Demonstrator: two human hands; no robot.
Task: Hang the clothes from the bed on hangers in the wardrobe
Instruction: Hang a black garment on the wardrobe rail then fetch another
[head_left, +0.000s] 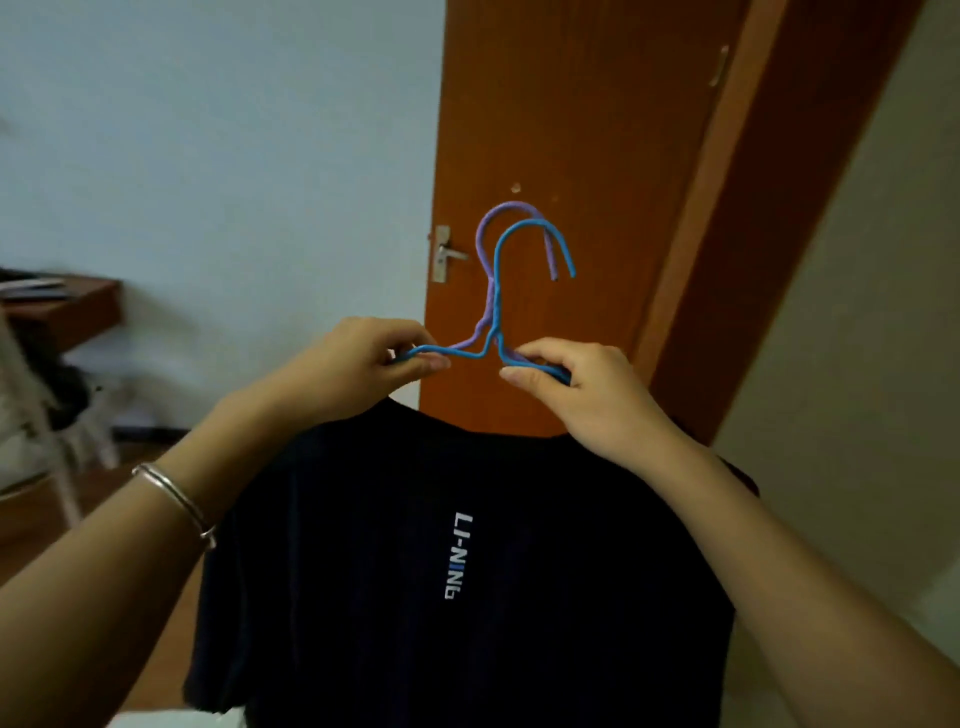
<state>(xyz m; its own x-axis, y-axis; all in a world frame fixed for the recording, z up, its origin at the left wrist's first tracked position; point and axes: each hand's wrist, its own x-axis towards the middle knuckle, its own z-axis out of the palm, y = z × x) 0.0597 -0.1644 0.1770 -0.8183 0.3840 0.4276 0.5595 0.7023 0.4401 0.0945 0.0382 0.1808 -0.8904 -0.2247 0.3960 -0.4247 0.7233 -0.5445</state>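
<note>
Now L hand (358, 358) & R hand (576, 395) each pinch blue hanger (497, 275) w/ purple hanger (480, 244) behind; t-shirt (415, 519) hangs just below hands. Prob soft, light; grab stiff wire shoulders.

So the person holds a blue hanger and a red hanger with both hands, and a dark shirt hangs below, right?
Not quite. The second hanger is purple, not red. The head view shows the left hand and right hand holding a blue hanger and a purple hanger, with the dark shirt hanging below.
</note>
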